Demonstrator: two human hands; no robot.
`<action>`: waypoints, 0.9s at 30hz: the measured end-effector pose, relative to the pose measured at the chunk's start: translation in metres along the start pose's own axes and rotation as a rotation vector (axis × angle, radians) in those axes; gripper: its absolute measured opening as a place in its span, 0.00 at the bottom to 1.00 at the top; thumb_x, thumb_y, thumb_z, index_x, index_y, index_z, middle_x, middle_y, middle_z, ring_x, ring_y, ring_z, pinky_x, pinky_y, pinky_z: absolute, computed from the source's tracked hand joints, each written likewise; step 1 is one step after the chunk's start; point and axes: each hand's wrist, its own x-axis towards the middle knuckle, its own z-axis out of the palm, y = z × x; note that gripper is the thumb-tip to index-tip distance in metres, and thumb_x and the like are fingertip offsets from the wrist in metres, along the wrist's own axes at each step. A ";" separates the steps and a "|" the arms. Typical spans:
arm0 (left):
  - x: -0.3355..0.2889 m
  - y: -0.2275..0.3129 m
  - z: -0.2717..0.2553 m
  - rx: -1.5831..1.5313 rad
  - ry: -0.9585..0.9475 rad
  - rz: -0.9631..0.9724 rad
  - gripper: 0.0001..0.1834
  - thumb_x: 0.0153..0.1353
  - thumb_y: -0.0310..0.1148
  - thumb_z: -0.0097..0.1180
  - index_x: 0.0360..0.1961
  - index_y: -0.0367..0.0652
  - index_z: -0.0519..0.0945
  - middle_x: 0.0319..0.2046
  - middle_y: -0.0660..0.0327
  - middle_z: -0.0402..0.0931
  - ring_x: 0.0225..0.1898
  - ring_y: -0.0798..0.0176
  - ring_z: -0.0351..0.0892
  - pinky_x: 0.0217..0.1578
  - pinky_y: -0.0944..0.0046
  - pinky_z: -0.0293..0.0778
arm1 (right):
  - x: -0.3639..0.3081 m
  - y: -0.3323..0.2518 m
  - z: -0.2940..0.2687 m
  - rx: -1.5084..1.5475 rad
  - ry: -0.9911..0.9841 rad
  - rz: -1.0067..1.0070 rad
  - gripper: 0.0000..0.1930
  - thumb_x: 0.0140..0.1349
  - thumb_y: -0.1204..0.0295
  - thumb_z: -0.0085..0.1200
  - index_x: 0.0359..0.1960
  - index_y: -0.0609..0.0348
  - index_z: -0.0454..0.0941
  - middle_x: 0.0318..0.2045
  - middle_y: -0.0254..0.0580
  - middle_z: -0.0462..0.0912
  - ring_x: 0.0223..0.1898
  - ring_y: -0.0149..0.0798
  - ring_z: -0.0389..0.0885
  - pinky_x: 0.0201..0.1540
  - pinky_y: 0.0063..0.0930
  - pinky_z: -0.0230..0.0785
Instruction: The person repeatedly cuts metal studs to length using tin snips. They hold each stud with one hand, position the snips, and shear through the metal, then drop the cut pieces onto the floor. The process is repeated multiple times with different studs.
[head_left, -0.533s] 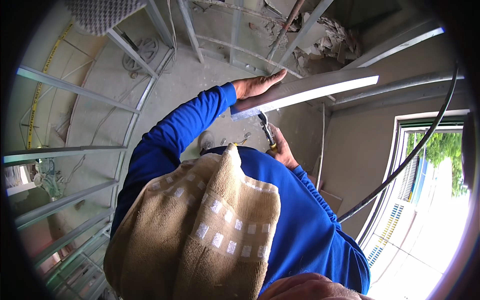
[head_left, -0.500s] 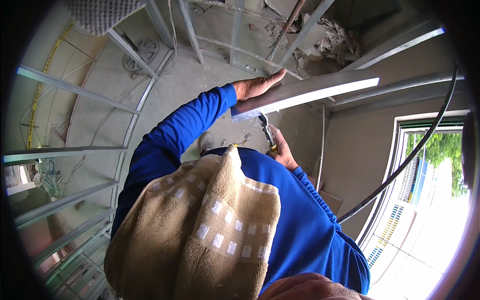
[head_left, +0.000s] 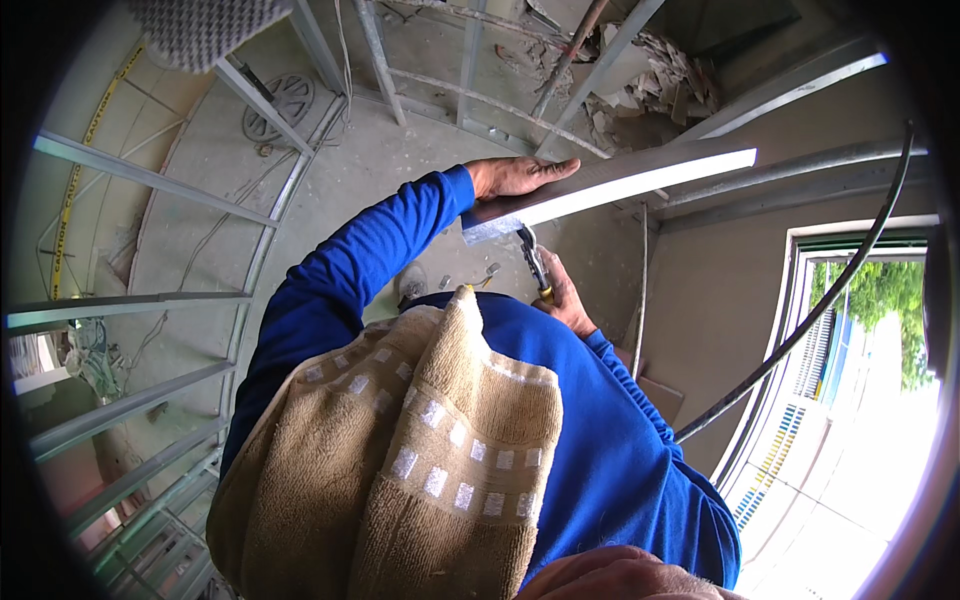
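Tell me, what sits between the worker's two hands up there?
In the head view, the cut end of the metal channel lies under the left hand, with snips rising from the right hand.

The bare grey concrete floor carries a round ribbed disc near the upper left studs, a heap of broken board rubble at the far side, loose cables trailing across it, and yellow tape along its left edge.
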 end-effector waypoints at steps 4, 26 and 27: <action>0.008 -0.007 -0.004 0.077 -0.040 -0.009 0.43 0.70 0.72 0.44 0.51 0.38 0.84 0.40 0.61 0.83 0.43 0.70 0.76 0.47 0.66 0.74 | 0.000 0.005 0.000 0.045 -0.005 -0.016 0.47 0.41 0.80 0.58 0.73 0.63 0.63 0.61 0.61 0.72 0.67 0.59 0.69 0.73 0.41 0.56; 0.020 -0.025 -0.007 0.080 -0.062 0.039 0.42 0.70 0.73 0.43 0.48 0.39 0.84 0.35 0.63 0.79 0.38 0.70 0.73 0.41 0.64 0.73 | 0.006 -0.015 -0.002 -0.063 -0.037 0.054 0.45 0.43 0.83 0.55 0.72 0.68 0.62 0.65 0.55 0.72 0.71 0.48 0.66 0.76 0.37 0.50; 0.021 -0.026 -0.007 0.077 -0.065 0.036 0.42 0.70 0.73 0.43 0.48 0.39 0.84 0.34 0.64 0.79 0.37 0.70 0.73 0.41 0.64 0.73 | 0.006 -0.016 -0.002 -0.106 -0.033 0.034 0.45 0.43 0.82 0.55 0.72 0.68 0.62 0.64 0.56 0.72 0.70 0.49 0.67 0.76 0.37 0.51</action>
